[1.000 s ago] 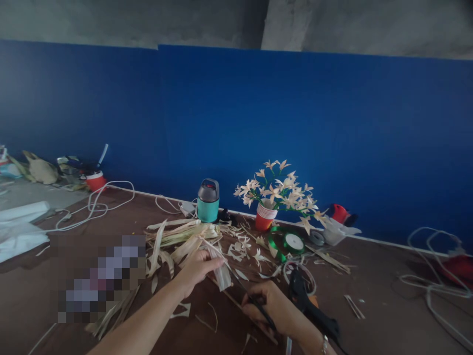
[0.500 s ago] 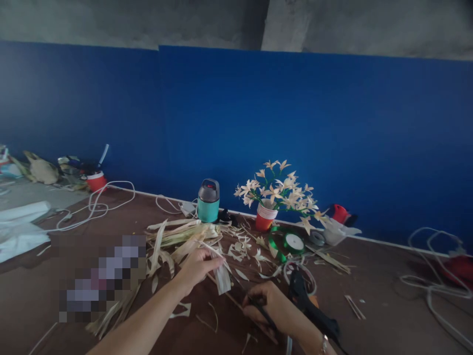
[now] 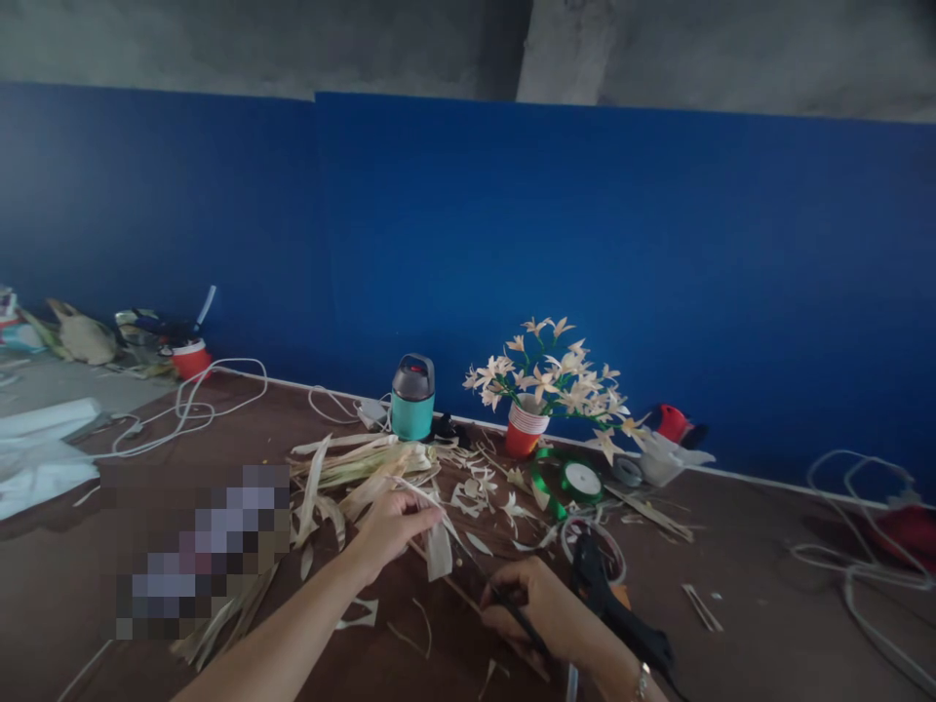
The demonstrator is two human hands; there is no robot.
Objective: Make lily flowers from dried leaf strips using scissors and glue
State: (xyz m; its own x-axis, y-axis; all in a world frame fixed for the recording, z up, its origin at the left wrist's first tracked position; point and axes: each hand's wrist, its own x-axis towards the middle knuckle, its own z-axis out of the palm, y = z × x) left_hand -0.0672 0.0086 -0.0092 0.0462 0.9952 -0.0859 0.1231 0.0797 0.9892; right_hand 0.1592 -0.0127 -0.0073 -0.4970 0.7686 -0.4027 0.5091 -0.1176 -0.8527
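My left hand (image 3: 393,534) is closed in a pinch on a pale, thin strip of corn husk (image 3: 440,554), whose broad end hangs below the fingers. My right hand (image 3: 545,603), to the right and nearer me, is curled around dark-handled scissors (image 3: 522,622). Their thin tip points toward the husk, and the fingers partly hide them. Close to my right wrist lies a black glue gun (image 3: 614,609). Husk leaves (image 3: 366,466) are heaped behind my left hand, with cut scraps (image 3: 472,492) scattered beyond both hands.
Husk flowers (image 3: 560,375) on green stems stand in stacked red-and-white cups (image 3: 526,429) by the blue partition. Nearby are a teal container (image 3: 413,414), a green ribbon spool (image 3: 583,479) and a tape roll (image 3: 612,546). White cables (image 3: 194,405) lie at left; a pixelated patch hides something.
The husk strip in my left hand has turned slightly, its hanging end shifting a little. My right hand stays in almost the same place with the scissors.
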